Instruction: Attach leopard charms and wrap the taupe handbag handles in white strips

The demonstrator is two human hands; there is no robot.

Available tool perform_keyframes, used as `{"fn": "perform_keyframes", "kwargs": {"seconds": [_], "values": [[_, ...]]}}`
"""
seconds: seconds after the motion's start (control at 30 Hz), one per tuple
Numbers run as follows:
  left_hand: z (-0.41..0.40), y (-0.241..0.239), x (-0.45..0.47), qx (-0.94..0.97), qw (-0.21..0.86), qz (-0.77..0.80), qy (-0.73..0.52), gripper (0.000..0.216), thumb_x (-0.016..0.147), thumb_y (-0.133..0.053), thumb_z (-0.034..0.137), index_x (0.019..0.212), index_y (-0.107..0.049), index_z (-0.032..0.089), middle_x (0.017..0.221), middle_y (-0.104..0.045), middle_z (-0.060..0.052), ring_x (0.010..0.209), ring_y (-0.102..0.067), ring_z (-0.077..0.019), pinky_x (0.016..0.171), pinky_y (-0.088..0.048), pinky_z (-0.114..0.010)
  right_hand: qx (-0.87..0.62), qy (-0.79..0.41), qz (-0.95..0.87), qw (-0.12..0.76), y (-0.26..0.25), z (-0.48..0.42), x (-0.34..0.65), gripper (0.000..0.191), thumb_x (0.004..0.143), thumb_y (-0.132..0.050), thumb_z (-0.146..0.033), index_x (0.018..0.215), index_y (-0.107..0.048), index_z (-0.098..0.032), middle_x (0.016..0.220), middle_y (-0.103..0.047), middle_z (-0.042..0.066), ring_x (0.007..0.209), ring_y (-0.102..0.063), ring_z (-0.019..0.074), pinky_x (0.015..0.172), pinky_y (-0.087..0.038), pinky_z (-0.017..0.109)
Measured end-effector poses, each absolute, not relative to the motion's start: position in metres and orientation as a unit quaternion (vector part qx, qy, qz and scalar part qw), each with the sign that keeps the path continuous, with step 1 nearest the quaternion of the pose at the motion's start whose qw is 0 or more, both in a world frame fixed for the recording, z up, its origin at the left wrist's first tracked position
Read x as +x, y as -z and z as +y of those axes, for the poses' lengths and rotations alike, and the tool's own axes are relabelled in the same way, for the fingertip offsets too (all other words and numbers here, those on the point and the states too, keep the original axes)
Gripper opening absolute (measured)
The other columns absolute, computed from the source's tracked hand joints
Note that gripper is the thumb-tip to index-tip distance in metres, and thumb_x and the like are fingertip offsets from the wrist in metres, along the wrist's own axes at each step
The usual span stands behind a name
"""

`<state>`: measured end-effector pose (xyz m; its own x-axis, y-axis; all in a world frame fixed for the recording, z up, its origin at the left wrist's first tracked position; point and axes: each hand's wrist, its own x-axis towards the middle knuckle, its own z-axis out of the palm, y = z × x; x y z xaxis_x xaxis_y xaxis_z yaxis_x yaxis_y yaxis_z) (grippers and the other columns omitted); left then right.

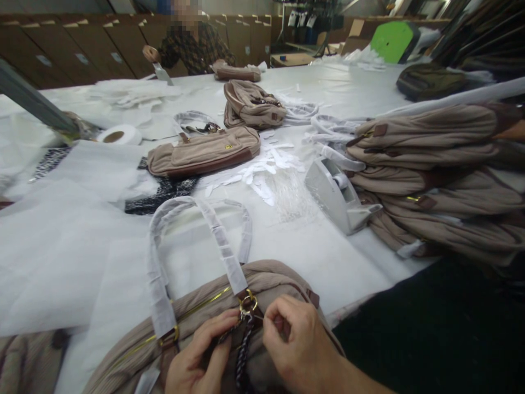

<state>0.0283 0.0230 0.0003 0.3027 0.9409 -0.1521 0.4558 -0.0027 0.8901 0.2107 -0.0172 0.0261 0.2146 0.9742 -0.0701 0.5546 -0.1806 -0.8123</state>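
Observation:
A beige corduroy handbag (192, 312) with brown trim and gold zips lies before me at the table's near edge. Its two handles (217, 230) are wrapped in white tissue and stand up toward the far side. At the base of one handle is a gold ring (248, 304), from which a dark braided strap (243, 350) hangs. My left hand (205, 353) pinches a dark part of the braided strap, left of the ring. Just right of the ring, my right hand (297, 339) is closed, thumb against forefinger, on what looks like a thin pale string.
More beige handbags (205, 153) lie mid-table, and several are stacked (430, 142) at the right. Near that stack stands a grey tape dispenser (338, 197). White paper strips (266, 169), a tape roll (118, 134) and tissue sheets (61, 235) are spread about. Across the table sits a person (192, 46).

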Motion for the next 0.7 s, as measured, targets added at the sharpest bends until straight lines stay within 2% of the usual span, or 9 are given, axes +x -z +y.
{"fn": "perform_keyframes", "kwargs": {"seconds": [0.2,0.4,0.47,0.57,0.7], "values": [[0.036,-0.004,0.025,0.681,0.465,0.512,-0.241,0.019,0.080,-0.054,0.028,0.086,-0.071,0.022,0.097,-0.072,-0.002,0.092,-0.066,-0.0195,0.088,-0.052,-0.029,-0.700,-0.307,-0.542,0.350,-0.026,-0.012,0.210,0.010,0.069,-0.050,-0.012,0.061,-0.051,-0.018,0.055,-0.050,-0.002,0.049,-0.044,0.0094,0.047,-0.029,0.022],[0.043,-0.012,0.019,0.828,0.292,0.418,-0.234,0.029,0.077,-0.050,0.014,0.097,-0.066,0.027,0.102,-0.070,0.001,0.096,-0.064,-0.0162,0.084,-0.052,-0.024,-0.688,-0.298,-0.555,0.361,-0.026,-0.008,0.211,0.010,0.068,-0.050,-0.011,0.061,-0.050,-0.018,0.057,-0.050,-0.002,0.051,-0.045,0.0098,0.048,-0.029,0.022],[0.043,-0.013,0.019,0.849,0.263,0.398,-0.228,0.033,0.076,-0.049,0.011,0.099,-0.064,0.028,0.103,-0.069,0.003,0.097,-0.063,-0.0152,0.085,-0.051,-0.023,-0.684,-0.298,-0.560,0.360,-0.025,-0.008,0.211,0.010,0.069,-0.050,-0.011,0.062,-0.050,-0.018,0.058,-0.051,-0.002,0.052,-0.045,0.0098,0.048,-0.029,0.021],[0.040,-0.012,0.018,0.846,0.278,0.399,-0.220,0.033,0.077,-0.050,0.012,0.101,-0.064,0.029,0.103,-0.069,0.004,0.096,-0.064,-0.0140,0.085,-0.050,-0.020,-0.683,-0.295,-0.567,0.354,-0.020,-0.011,0.210,0.010,0.068,-0.050,-0.009,0.063,-0.050,-0.018,0.058,-0.051,-0.002,0.051,-0.045,0.0093,0.049,-0.029,0.021],[0.034,-0.007,0.017,0.789,0.356,0.450,-0.218,0.028,0.080,-0.050,0.016,0.099,-0.066,0.028,0.104,-0.070,0.003,0.096,-0.064,-0.0142,0.088,-0.050,-0.020,-0.680,-0.283,-0.572,0.361,-0.014,-0.015,0.208,0.010,0.066,-0.049,-0.008,0.063,-0.049,-0.018,0.057,-0.051,-0.003,0.050,-0.046,0.0089,0.049,-0.029,0.022]]}}
